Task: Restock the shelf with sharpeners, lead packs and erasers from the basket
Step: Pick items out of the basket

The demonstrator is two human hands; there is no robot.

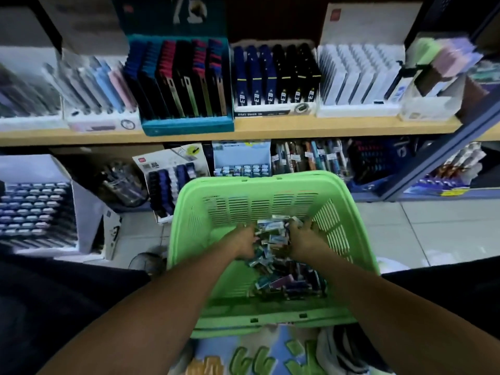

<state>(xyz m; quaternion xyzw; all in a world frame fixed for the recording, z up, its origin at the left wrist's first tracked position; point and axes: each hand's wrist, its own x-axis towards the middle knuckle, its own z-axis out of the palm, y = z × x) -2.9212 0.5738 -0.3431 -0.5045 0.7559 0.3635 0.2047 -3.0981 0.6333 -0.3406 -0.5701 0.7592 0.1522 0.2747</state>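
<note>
Basket — long axis toward shelf.

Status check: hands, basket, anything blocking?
Left hand and right hand both down in the green basket, scooping the pile of small packs. Grip unclear. Nothing shelved yet. Nothing blocking the shelf.

There is only one view, from a wide-angle camera on the person's head, looking forward and steeply down. It is close to the green basket, which fills the lower middle of the frame, and both forearms enter from the bottom edge. Farther ahead it faces the wooden shelf, whose edges look bent by the lens.
</note>
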